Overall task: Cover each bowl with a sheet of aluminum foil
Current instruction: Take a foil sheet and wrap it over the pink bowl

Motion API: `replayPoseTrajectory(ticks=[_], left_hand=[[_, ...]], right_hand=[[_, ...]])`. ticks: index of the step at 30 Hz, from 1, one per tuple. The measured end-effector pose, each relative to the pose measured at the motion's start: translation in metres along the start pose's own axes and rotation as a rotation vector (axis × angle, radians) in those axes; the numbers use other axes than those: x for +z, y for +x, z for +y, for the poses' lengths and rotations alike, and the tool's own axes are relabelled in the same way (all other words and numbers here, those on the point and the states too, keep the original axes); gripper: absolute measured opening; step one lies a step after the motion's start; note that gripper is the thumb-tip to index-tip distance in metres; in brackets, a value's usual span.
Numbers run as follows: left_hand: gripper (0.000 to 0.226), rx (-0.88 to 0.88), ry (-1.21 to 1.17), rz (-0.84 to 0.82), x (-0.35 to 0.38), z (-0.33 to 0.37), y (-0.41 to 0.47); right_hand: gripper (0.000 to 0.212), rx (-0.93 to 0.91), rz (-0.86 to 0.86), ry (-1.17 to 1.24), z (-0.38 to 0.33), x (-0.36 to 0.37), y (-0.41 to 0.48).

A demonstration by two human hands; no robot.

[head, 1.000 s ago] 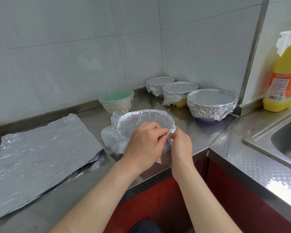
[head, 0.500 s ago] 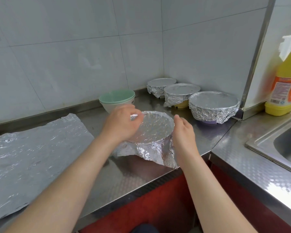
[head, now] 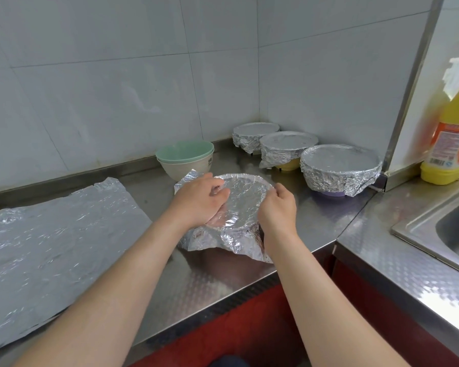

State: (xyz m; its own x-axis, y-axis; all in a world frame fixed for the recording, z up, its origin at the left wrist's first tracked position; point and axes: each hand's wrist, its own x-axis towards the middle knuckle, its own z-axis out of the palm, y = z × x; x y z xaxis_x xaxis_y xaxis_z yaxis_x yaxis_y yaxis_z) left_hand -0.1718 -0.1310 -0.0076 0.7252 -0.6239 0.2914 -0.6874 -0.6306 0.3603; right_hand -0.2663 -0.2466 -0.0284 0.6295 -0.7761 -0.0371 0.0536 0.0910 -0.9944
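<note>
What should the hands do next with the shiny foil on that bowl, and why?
Probably the left hand and right hand should press the crinkled silver aluminium foil sheet down and inward all round. Its top lies flat, but its near edge flares loose onto the steel counter, unlike the snugly wrapped foil-covered bowls behind.

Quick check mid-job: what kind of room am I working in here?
Most likely a kitchen: a steel counter against a tiled wall, a sink at the right, and a yellow bottle near it.
</note>
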Motion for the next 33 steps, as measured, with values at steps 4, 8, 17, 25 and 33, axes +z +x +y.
replayPoseTrajectory(ticks=[4, 8, 17, 25, 33], left_hand=[[0.033, -0.028, 0.034, -0.039, 0.0, 0.005, -0.007], [0.024, 0.006, 0.067, 0.018, -0.002, 0.007, -0.02], [0.04, -0.014, 0.121, -0.192, -0.003, 0.018, -0.015], [0.033, -0.007, 0.177, -0.164, -0.002, 0.017, -0.017], [0.021, -0.046, 0.005, 0.024, -0.006, 0.02, -0.018]], right_hand=[[0.047, 0.077, -0.08, 0.038, -0.007, -0.016, -0.005], [0.042, 0.069, -0.12, -0.024, -0.013, -0.034, -0.006], [0.041, 0.088, -0.134, -0.032, -0.006, -0.025, 0.002], [0.033, 0.042, -0.217, -0.197, -0.022, -0.035, -0.002], [0.035, -0.154, -0.398, -0.733, -0.033, -0.02, 0.036]])
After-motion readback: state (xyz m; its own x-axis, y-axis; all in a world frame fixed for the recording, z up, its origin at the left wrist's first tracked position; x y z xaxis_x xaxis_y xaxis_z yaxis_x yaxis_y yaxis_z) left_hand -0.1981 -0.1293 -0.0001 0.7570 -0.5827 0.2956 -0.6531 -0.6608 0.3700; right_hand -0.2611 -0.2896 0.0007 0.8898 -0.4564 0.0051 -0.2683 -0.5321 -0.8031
